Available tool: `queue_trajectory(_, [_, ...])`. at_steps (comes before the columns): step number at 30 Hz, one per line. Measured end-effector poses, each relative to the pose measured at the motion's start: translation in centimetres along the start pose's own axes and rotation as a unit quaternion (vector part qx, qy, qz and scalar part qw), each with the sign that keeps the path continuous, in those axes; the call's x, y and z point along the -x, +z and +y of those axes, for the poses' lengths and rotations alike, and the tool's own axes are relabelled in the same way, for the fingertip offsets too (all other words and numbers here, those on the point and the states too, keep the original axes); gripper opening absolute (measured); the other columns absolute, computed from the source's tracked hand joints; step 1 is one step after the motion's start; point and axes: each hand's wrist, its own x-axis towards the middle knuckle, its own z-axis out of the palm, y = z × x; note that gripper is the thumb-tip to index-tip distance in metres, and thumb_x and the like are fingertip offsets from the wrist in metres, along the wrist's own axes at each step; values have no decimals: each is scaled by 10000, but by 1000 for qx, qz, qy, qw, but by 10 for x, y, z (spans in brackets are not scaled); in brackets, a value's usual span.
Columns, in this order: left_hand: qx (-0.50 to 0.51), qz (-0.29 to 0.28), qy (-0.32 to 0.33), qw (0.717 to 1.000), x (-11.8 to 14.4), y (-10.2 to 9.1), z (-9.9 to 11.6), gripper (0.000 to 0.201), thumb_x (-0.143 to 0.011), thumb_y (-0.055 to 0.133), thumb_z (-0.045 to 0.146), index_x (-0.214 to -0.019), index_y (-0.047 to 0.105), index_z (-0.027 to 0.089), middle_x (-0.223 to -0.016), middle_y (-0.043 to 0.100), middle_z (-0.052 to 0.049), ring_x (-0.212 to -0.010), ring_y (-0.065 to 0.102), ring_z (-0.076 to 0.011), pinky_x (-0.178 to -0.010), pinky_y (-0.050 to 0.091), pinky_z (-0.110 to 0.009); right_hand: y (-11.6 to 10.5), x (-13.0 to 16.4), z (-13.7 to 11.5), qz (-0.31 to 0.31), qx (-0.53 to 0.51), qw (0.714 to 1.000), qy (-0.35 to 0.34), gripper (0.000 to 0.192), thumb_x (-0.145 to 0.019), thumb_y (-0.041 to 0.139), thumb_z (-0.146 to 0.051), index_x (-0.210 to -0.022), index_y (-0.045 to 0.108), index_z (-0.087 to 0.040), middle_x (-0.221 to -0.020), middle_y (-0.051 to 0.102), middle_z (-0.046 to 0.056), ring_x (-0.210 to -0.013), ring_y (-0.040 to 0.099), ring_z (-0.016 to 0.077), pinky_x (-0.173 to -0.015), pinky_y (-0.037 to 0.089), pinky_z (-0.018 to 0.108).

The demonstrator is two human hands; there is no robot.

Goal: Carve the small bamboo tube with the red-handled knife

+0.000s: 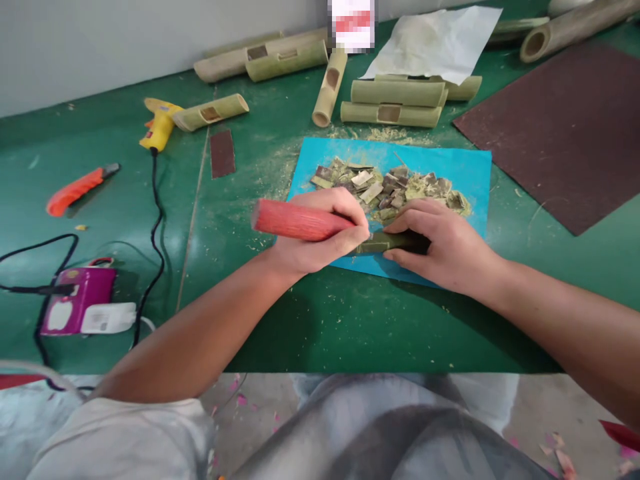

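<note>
My left hand [320,233] grips a red-handled tool [293,220], its handle pointing left and its working end hidden against a dark green bamboo piece [383,241]. My right hand [443,243] lies over that bamboo piece and holds it down on a blue mat [470,170]. Just beyond both hands, a heap of bamboo chips [387,188] lies on the mat.
Several notched bamboo tubes [393,101] lie at the back by a white sheet [437,43]. A brown sanding sheet [565,127] is at right. On the left are a yellow glue gun [159,125], an orange utility knife [77,189], a sandpaper strip [222,153] and a purple power unit [80,300] with cables.
</note>
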Motion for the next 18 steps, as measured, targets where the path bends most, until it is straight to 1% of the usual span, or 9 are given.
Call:
queue_trajectory(3, [-34,-47,-30,998,-4,-2,6,159,-867,803,368,-854,753,218,-854,800,-24,-781,754,-161,-743,604,-283,1,0,1,1,-2,1000,-2,118,-847,736,-258,-945,673,-238,-942,702,69,-922,645,266,-833,508,426])
queue_trajectory(7, [-76,-102,-30,991,-8,-4,12,200,-866,815,427,-862,759,235,-877,826,-21,-807,777,-164,-778,606,-281,1,0,1,3,-2,1000,-7,106,-843,715,-253,-937,668,-241,-917,686,62,-908,638,261,-823,502,416])
queue_trajectory(13, [-58,-120,21,991,-11,-2,14,149,-834,868,300,-861,753,209,-879,828,-21,-798,780,-149,-763,611,-253,1,0,0,2,4,1000,-16,67,-866,684,-251,-921,658,-225,-889,671,63,-858,613,246,-798,477,407])
queue_trajectory(18, [-68,-130,9,989,-11,-2,16,125,-842,856,304,-864,764,222,-894,835,-20,-806,785,-154,-789,628,-265,0,-1,0,-2,-9,1000,-9,79,-841,701,-245,-900,649,-243,-867,657,48,-853,613,246,-791,467,399])
